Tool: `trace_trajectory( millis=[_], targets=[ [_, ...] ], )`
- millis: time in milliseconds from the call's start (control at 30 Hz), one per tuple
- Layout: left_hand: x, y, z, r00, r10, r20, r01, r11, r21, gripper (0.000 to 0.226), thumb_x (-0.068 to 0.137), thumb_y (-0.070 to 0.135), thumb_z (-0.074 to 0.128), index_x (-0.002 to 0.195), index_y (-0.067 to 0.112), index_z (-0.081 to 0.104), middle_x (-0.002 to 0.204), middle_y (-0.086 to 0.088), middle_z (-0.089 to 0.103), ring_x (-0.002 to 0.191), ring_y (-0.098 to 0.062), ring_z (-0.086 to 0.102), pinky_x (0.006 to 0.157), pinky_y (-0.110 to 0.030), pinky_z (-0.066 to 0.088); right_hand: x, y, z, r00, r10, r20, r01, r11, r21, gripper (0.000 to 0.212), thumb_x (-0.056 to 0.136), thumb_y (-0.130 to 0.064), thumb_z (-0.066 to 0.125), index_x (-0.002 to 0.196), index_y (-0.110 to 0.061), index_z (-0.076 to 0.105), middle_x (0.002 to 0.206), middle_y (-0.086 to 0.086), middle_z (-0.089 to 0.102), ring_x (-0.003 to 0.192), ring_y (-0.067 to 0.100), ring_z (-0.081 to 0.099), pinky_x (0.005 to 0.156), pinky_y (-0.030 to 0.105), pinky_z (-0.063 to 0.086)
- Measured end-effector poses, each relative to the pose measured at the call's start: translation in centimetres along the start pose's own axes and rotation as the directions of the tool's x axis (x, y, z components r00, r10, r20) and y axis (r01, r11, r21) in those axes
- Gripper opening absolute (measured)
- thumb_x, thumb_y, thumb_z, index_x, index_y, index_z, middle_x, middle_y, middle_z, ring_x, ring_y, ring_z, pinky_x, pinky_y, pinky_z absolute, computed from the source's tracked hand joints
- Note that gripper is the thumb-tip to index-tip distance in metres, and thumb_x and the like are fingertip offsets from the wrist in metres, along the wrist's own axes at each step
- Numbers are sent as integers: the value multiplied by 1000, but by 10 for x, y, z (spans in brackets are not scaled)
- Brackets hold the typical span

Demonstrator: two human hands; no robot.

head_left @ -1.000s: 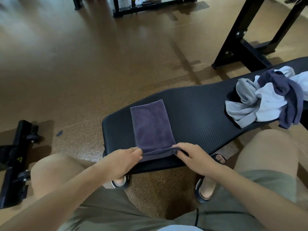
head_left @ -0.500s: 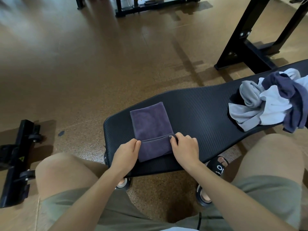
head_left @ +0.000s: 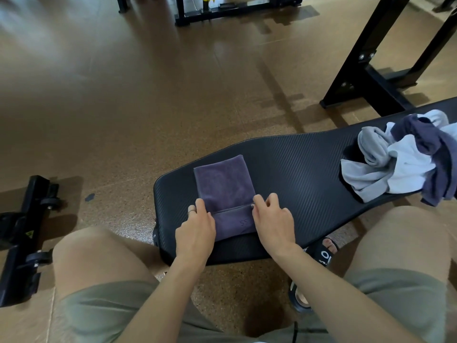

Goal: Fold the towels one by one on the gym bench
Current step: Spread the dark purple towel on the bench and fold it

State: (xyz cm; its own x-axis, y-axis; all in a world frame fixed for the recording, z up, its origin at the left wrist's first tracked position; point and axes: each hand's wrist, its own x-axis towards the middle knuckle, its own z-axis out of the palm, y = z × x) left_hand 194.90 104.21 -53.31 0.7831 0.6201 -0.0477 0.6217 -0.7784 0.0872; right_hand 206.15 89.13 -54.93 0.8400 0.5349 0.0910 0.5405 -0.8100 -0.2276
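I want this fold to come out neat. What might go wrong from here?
1. The purple towel lies near the bench end, its near edge close to the rim; a tug toward the knees might pull it over.
2. The left hand and right hand hold the flap at its sides only, so the middle may sag or crease.
3. The unfolded pile overhangs the bench's near edge and might slip.

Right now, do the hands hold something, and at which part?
Both hold the purple towel at its folded near edge: left hand at the left end, right hand at the right end.
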Motion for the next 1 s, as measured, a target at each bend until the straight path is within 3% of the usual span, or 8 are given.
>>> trace_trajectory(
  millis=[100,233,367,600,700,833,900,1000],
  targets=[
    [1,-6,4,993,110,-47,-106,991,86,36,90,20,69,114,12,44,105,-18,60,61,-27,63,42,-32,40,2,3,-3,999,-46,-20,46,998,37,9,98,-24,64,98,-18,57,88,3,45,50,18,42,51,33,44],
    [7,-8,2,887,441,-140,-415,892,180,39,74,6,76,106,15,54,99,-15,57,76,-30,56,64,-40,46,7,13,-11,964,-260,-49,258,966,-30,11,93,-17,68,100,-16,60,95,4,50,78,21,52,69,35,48],
    [13,-8,-1,742,665,-90,-630,736,248,34,76,12,79,105,14,62,105,-11,63,88,-29,58,73,-39,50,3,21,-21,762,-647,3,645,760,-81,16,95,-15,52,105,-16,65,106,3,59,102,24,55,102,40,42],
    [19,-20,-6,661,749,-44,-730,656,190,20,87,18,68,105,14,62,106,-5,65,89,-25,62,81,-36,52,4,33,-33,706,-676,213,687,726,28,46,85,-26,50,130,-17,57,130,3,55,126,24,48,118,41,32],
    [13,-29,-12,699,714,-47,-710,700,77,33,99,42,50,114,16,63,115,-3,63,100,-23,61,83,-37,52,9,33,-33,685,-692,229,716,697,-38,41,86,-24,50,126,-17,58,131,7,55,128,28,48,118,47,32],
    [10,-36,-18,748,654,112,-660,751,23,62,83,56,56,130,17,57,129,-5,57,113,-25,57,92,-38,52,20,29,-33,736,-663,135,663,747,47,25,90,-25,50,110,-19,64,114,-1,63,109,20,58,109,38,40],
    [13,-36,-22,762,631,144,-632,774,-46,56,77,44,58,126,17,55,125,-3,54,105,-26,59,84,-40,54,26,25,-36,782,-616,94,606,787,117,19,90,-23,48,101,-19,63,100,-3,63,92,18,59,97,37,45],
    [19,-34,-34,851,513,114,-451,824,-342,25,89,31,55,112,23,51,112,7,51,90,-18,59,73,-39,52,37,18,-45,885,-460,68,420,854,307,15,92,-19,51,102,-20,62,95,-5,62,83,14,58,84,35,50]
  ],
)
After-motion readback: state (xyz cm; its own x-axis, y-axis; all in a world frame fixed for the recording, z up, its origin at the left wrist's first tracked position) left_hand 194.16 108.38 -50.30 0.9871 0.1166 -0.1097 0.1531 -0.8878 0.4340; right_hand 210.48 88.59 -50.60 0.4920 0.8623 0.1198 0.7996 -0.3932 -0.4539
